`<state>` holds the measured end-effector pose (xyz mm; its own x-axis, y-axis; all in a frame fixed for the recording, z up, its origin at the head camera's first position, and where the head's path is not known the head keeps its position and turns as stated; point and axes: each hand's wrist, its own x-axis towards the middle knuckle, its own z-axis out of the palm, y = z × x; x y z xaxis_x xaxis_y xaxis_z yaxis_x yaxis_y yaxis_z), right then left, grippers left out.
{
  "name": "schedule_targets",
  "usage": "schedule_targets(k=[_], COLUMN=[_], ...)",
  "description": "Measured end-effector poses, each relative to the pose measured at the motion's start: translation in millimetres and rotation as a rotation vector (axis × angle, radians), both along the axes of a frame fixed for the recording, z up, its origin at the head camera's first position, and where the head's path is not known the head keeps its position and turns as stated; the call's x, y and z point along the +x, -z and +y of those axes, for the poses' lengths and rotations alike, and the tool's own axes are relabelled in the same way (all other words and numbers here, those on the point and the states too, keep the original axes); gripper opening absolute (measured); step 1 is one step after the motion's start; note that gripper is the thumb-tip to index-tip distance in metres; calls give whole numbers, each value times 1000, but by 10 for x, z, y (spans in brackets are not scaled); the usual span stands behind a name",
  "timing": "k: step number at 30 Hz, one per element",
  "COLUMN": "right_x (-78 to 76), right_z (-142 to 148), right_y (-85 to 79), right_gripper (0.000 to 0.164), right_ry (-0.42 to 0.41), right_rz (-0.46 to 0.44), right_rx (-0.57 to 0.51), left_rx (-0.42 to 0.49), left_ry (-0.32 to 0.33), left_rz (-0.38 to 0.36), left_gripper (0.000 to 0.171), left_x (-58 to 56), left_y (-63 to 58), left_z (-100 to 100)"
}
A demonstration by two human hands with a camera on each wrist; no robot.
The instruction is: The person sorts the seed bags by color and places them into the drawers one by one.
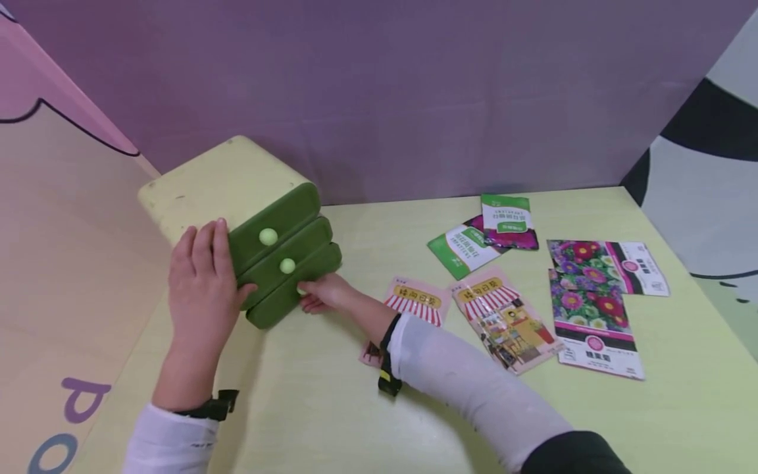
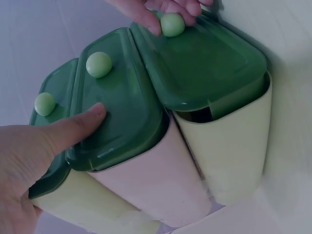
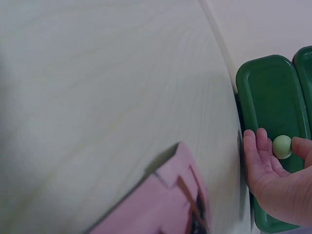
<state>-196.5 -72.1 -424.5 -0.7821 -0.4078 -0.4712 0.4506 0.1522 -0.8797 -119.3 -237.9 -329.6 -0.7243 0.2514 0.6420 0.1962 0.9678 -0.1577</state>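
Note:
A small cabinet (image 1: 231, 174) with a pale yellow top and several green drawer fronts, each with a round light-green knob, stands at the left of the table. My left hand (image 1: 204, 283) lies straight-fingered over its top edge; in the left wrist view, the thumb (image 2: 78, 129) presses the middle drawer front (image 2: 122, 107). Down at the bottom drawer (image 1: 269, 309), my right hand (image 1: 326, 294) pinches the knob (image 3: 282, 146) between thumb and fingers. The bottom drawer front (image 2: 209, 68) stands slightly out from its housing, with a dark gap at the corner in the left wrist view.
Right of the cabinet lie two pink packets (image 1: 503, 316), one partly covered by my right forearm. Two green-and-white packets (image 1: 509, 220) overlap farther back. Flower-printed packets (image 1: 595, 322) lie at the right. A purple panel (image 1: 403, 99) rises behind the table.

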Motion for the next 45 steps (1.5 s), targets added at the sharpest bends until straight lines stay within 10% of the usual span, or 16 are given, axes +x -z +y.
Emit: schedule_targets(k=[10, 26, 45], right_x=[18, 171, 469], right_z=[29, 343, 705], right_y=[-26, -81, -127], right_gripper=[28, 33, 33], right_ry=[-19, -216, -335], right_rz=[35, 329, 308], right_rx=[62, 405, 460], left_rx=[11, 75, 85], left_ry=[-13, -15, -4], left_rz=[-30, -57, -78], left_gripper=[118, 114, 111], left_x=[-100, -141, -155], left_y=[13, 11, 5], left_z=[-68, -39, -36])
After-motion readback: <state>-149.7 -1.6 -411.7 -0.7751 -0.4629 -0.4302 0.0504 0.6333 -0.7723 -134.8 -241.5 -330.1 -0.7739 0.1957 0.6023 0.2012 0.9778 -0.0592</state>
